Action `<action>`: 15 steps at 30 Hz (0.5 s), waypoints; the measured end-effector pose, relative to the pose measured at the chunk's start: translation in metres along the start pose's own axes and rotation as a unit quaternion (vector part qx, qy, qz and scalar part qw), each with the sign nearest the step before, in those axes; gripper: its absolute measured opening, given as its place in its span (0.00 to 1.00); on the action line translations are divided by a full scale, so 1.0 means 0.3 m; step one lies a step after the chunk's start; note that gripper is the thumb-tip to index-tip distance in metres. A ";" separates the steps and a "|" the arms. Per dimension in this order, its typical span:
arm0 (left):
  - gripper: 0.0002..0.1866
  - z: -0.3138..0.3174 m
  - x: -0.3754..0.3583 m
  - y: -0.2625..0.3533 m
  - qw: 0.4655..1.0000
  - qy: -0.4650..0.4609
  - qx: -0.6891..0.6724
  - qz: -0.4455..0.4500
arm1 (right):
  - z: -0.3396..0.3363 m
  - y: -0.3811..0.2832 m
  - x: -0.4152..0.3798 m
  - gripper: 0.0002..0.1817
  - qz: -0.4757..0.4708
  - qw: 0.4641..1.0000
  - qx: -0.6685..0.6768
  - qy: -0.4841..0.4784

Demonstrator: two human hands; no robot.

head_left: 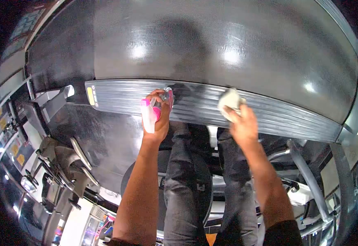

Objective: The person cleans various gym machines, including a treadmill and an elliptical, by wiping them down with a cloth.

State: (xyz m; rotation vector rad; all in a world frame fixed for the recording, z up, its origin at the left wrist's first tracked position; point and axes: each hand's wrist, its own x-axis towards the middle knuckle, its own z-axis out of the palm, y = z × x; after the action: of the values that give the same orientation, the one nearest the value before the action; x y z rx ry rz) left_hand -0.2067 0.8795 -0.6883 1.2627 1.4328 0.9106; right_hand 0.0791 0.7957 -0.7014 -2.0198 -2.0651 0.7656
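My left hand (161,129) is closed around a spray bottle (147,115) with a white and pink trigger head and a clear body. The bottle is held over the ridged grey side rail (121,96) of what looks like a treadmill. Over the same rail, further right, my right hand (244,126) grips a pale cloth (229,101) bunched under its fingers. The cloth is slightly blurred and seems to lie against the rail. Part of the bottle's body is hidden by my left fingers.
Beyond the rail stretches the dark, textured running belt (269,45). A yellow label (90,96) marks the rail's left end. My legs (183,184) are below, with a grey metal tube frame (308,180) at right and gym equipment (64,164) at left.
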 end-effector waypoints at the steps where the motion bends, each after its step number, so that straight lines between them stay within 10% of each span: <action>1: 0.13 0.005 0.000 0.007 1.000 -0.002 -0.013 0.000 | -0.057 0.086 -0.043 0.31 0.018 0.997 -0.028 -0.070; 8: 0.13 0.008 0.009 0.031 0.999 0.003 -0.031 -0.023 | -0.286 0.818 -0.472 0.33 0.166 0.968 -0.181 0.050; 10: 0.13 0.002 0.005 0.013 1.000 -0.005 -0.014 -0.020 | -0.277 0.877 -0.477 0.36 0.359 0.925 -0.104 0.069; 15: 0.12 0.001 0.006 0.018 1.000 -0.002 0.013 -0.022 | -0.023 0.663 -0.267 0.40 0.318 0.922 -0.090 0.204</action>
State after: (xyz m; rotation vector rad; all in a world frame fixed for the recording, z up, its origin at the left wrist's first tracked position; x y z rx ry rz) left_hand -0.2050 0.8824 -0.6836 1.2466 1.4680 0.8624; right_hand 0.2654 0.7122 -0.7669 -2.7058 -1.2891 0.1800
